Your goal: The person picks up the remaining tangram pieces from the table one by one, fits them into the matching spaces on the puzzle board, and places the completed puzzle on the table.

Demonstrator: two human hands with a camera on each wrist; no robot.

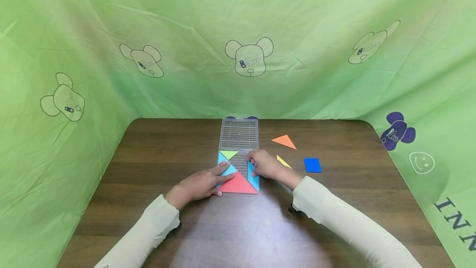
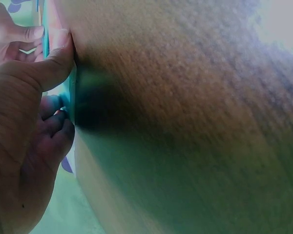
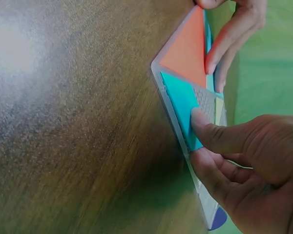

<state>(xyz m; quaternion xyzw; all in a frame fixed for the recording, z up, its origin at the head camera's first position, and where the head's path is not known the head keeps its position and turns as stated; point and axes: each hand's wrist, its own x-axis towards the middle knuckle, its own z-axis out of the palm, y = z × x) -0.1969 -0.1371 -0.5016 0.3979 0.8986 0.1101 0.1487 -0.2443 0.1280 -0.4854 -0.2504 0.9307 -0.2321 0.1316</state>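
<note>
An open clear plastic case lies on the table, its bottom tray (image 1: 239,161) holding flat coloured tangram pieces. My left hand (image 1: 202,183) rests extended fingers on a large light-blue triangle (image 1: 229,170) and the large red triangle (image 1: 239,185) in the tray. Its thumb lies by the tray's front edge. At the tray's right edge, my right hand (image 1: 265,163) pinches a light-blue parallelogram (image 3: 178,100), thumb on its top face and index finger at its far end. A small lime-green triangle (image 1: 228,154) sits at the tray's back left.
The case's lid (image 1: 239,133) lies open behind the tray. To the right on the wooden table (image 1: 148,152) are an orange triangle (image 1: 285,141), a yellow piece (image 1: 283,161) partly hidden by my right arm, and a dark-blue square (image 1: 312,165). Green cloth (image 1: 186,94) surrounds the table.
</note>
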